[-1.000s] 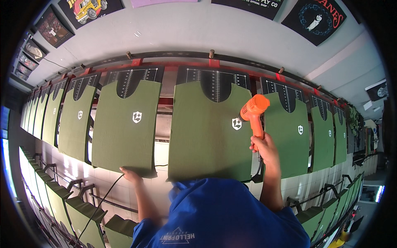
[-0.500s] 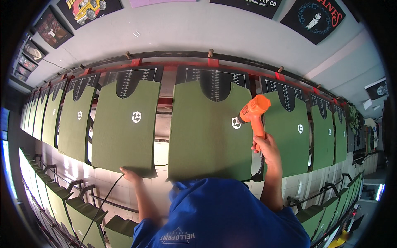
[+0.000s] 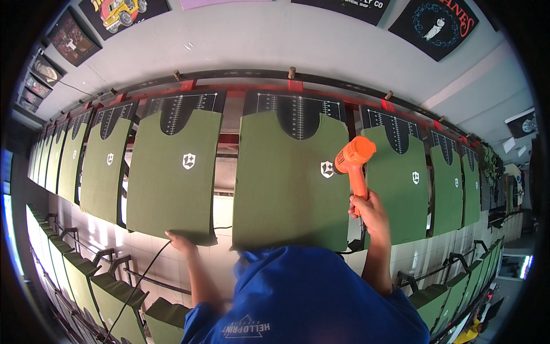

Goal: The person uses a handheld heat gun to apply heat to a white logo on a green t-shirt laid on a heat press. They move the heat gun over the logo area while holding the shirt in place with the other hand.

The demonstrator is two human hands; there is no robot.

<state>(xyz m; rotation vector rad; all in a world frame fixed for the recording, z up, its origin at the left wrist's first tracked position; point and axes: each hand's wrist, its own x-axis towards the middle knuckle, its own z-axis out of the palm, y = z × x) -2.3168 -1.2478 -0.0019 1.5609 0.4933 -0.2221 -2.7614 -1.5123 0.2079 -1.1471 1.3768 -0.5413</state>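
My right hand (image 3: 371, 213) is wrapped around the handle of an orange heat gun (image 3: 356, 155). Its dark nozzle points left at a white shield emblem (image 3: 327, 169) on the green shirt panel (image 3: 286, 195) in front of me. That panel lies flat over a black board (image 3: 299, 114) with white ruler marks, which shows at the neck opening. At the lower edge of the neighbouring green panel (image 3: 169, 195) on the left, my left hand (image 3: 181, 242) is closed on a black cable (image 3: 150, 266). The cable trails down toward the lower left.
More boards with green panels (image 3: 103, 178) run off to both sides, each with a white emblem. A black rail (image 3: 240, 75) with red brackets passes behind them. A second row of covered boards (image 3: 112, 295) stands at lower left, another (image 3: 452, 298) at lower right.
The heat gun has shifted slightly down and right, so its nozzle sits at the emblem's right edge instead of overlapping it. My left hand has hardly moved.
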